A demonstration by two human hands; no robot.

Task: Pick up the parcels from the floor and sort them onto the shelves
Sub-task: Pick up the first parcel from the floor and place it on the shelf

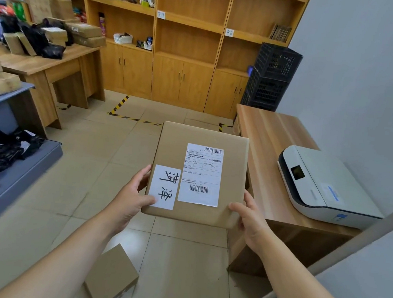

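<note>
Flat brown cardboard parcel (197,173) carrying two stickers on top face. White printed shipping label (201,175) showing barcode at top right and second barcode near bottom; fine print too small to read, only bold characters 业务类型 at right edge coming through. Smaller white square sticker (164,187) beside it bearing two large handwritten black characters, lying sideways to camera, not reading clearly. Two small white paper tags (161,14) (229,32) sitting on wooden shelf edges, writing too blurred to read.
</note>
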